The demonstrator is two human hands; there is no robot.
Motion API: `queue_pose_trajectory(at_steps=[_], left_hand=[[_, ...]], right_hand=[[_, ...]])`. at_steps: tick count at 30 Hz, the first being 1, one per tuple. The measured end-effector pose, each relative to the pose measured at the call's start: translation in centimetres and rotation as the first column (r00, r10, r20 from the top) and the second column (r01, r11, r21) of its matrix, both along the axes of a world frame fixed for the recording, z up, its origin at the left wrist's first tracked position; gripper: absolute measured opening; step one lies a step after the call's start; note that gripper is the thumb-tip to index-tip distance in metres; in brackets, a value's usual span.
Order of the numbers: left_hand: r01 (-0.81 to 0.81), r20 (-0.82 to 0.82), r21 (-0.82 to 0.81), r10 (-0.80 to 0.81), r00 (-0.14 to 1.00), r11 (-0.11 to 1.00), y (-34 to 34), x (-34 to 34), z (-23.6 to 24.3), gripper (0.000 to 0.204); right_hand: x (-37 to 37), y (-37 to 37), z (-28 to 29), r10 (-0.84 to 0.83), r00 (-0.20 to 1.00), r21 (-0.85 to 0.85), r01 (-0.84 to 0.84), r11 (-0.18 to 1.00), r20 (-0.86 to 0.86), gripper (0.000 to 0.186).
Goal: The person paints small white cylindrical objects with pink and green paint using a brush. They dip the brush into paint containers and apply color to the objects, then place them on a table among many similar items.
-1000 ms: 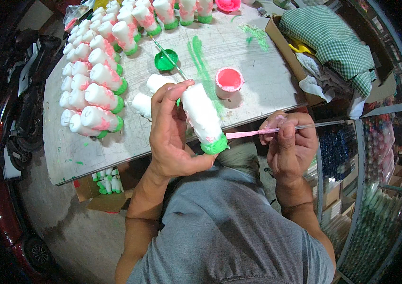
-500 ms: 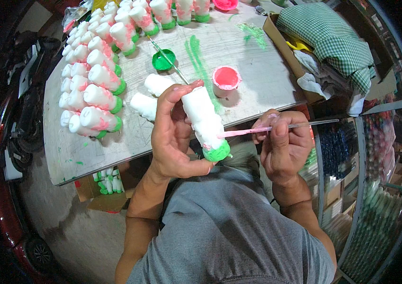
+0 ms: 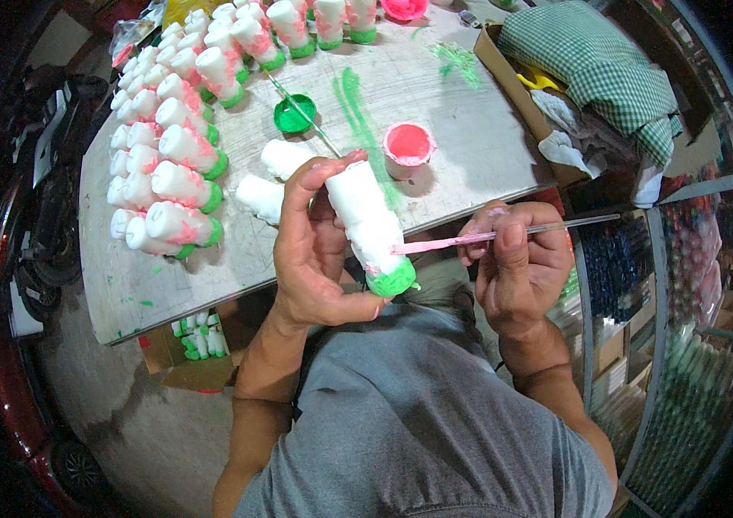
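My left hand [image 3: 310,250] is closed round a white pillar candle [image 3: 364,211] with a green base, its fingers along the far side and the thumb near the green end. The candle tilts, green end toward me. In a pinch grip, my right hand [image 3: 522,263] holds a thin paintbrush [image 3: 448,243] coated in pink, its tip touching the candle just above the green. Beyond my hands stands a small tub of pink paint [image 3: 409,148]. Two more white candles [image 3: 261,198] lie on the table behind my left hand.
Rows of painted white, pink and green candles [image 3: 180,181] fill the table's [image 3: 168,289] left and back. A green paint dish [image 3: 295,114] has a stick across it. At right are a box with checked cloth [image 3: 582,65] and shelves [image 3: 634,345]; a carton [image 3: 202,367] sits below.
Hardly anything differs. The view has shifted slightly, and the brush tip stays against the candle just above its green base.
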State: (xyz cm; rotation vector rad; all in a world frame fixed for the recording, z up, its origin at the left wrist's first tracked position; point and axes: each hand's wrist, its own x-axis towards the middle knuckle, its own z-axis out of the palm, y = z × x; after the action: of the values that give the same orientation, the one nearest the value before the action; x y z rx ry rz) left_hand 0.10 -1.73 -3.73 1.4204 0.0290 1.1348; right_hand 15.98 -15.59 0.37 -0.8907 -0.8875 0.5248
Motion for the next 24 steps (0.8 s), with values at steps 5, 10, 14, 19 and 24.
queue_pose_trajectory(at_steps=[5,10,14,19,24], left_hand=[[-0.014,-0.017,-0.029,0.013,1.0,0.999,-0.18,-0.24,0.34,0.117],[0.026,0.007,-0.02,-0.026,1.0,0.999,0.21,-0.19,0.21,0.117],[0.064,0.013,-0.006,-0.063,0.998,0.998,0.36,-0.29,0.4,0.117],[0.09,0.062,-0.089,-0.084,0.995,0.992,0.32,-0.4,0.04,0.12],[0.134,0.109,-0.097,-0.123,0.986,0.986,0.31,-0.22,-0.2,0.122]], right_hand=[[0.02,-0.06,-0.46,-0.057,0.998,-0.068,0.059,0.996,0.027,0.016],[-0.34,0.07,-0.02,-0.055,0.998,-0.044,0.053,0.998,-0.033,0.017],[-0.29,0.11,-0.2,-0.059,0.998,-0.06,0.058,0.997,-0.008,0.017],[0.12,0.04,0.01,0.003,0.995,-0.016,-0.005,1.0,-0.095,0.017],[-0.53,0.59,-0.02,0.06,0.964,-0.028,-0.07,0.997,-0.259,0.017]])
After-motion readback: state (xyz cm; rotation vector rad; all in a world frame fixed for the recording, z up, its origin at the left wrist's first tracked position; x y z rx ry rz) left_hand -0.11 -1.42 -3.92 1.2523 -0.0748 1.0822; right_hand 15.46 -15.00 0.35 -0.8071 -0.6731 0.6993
